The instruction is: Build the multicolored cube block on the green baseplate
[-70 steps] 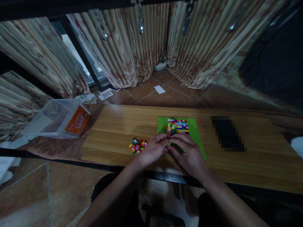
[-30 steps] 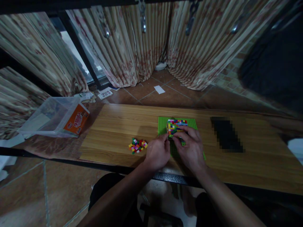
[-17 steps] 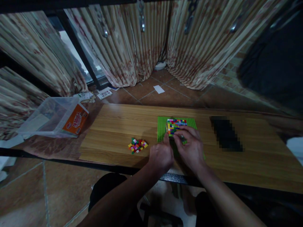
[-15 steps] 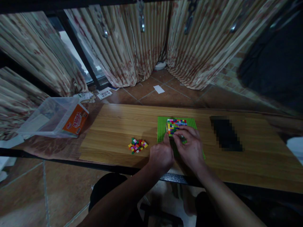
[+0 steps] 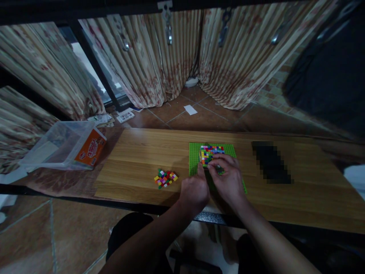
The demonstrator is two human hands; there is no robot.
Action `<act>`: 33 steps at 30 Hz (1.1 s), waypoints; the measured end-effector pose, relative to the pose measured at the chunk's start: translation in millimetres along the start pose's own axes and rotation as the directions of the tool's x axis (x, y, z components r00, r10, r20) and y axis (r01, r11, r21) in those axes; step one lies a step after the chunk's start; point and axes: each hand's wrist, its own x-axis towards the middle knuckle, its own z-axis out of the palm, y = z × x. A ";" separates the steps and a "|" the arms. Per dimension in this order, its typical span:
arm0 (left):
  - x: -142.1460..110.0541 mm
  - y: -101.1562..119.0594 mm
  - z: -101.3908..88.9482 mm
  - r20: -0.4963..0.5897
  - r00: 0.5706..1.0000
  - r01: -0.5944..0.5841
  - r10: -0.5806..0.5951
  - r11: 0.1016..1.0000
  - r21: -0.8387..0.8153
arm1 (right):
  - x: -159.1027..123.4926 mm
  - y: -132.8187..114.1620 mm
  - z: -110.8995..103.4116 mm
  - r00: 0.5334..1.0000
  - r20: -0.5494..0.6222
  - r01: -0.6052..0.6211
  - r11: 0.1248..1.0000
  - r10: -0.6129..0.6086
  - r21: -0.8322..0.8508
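A green studded baseplate (image 5: 194,152) lies on the wooden table, bearing a block of small multicoloured bricks (image 5: 211,150). My left hand (image 5: 195,189) is at the near left corner of that block, index finger stretched against it and the other fingers curled in. Over the block's near right part is my right hand (image 5: 228,179), with thumb and index finger pinched together; whatever may be between them is too small to make out. It hides part of the bricks and the plate. Left of my left hand lies a loose pile of coloured bricks (image 5: 165,178).
A clear plastic bin (image 5: 61,144) with an orange label stands at the table's left end. To the right lies a dark, pixelated rectangular object (image 5: 272,161). The table's black front edge (image 5: 216,217) runs just above my knees. Curtains (image 5: 159,61) hang beyond.
The view has tilted up slightly, so everything sits a little lower. Both hands stay at the brick block, with only slight shifts of the right fingers.
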 end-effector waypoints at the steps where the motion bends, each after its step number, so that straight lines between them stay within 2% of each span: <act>1: 0.2 0.2 -0.1 0.007 1.000 0.004 -0.004 1.000 0.005 | -0.1 -0.4 0.2 1.000 -0.006 0.000 1.000 0.000 -0.001; 10: 3.7 -3.5 1.1 0.016 0.999 0.036 -0.036 0.999 0.018 | 0.0 2.6 1.2 0.999 0.020 0.037 0.999 -0.037 -0.010; 14: 7.6 -8.9 -8.6 -0.042 0.997 0.067 -0.072 0.992 -0.111 | 4.0 10.5 -3.9 0.999 0.028 0.038 0.997 -0.040 0.062; 17: 11.0 -13.1 -16.2 -0.093 0.990 0.073 -0.107 0.947 -0.313 | 13.5 20.9 -8.6 1.000 -0.015 0.003 0.995 -0.002 0.098; 19: 13.4 -15.4 -16.9 -0.075 0.991 0.061 -0.114 0.863 -0.501 | 22.3 28.3 -9.5 1.000 0.017 -0.022 0.996 0.021 0.090; 23: 20.2 -17.9 -7.0 0.022 0.992 0.091 -0.123 0.592 -0.801 | 37.9 38.2 -4.9 0.977 0.203 -0.103 0.983 0.072 0.149; 25: 24.9 -18.0 -0.5 0.043 0.987 0.114 -0.154 0.484 -0.868 | 42.3 40.4 -3.0 0.970 0.218 -0.143 0.976 0.106 0.166; 28: 31.8 -16.4 6.0 0.075 0.979 0.141 -0.191 0.359 -0.923 | 44.6 41.9 -5.7 0.970 0.173 -0.195 0.970 0.169 0.145; 33: 38.3 -9.2 7.2 0.107 0.967 0.159 -0.232 0.222 -0.962 | 43.6 42.4 -19.8 0.955 0.124 -0.273 0.962 0.270 0.002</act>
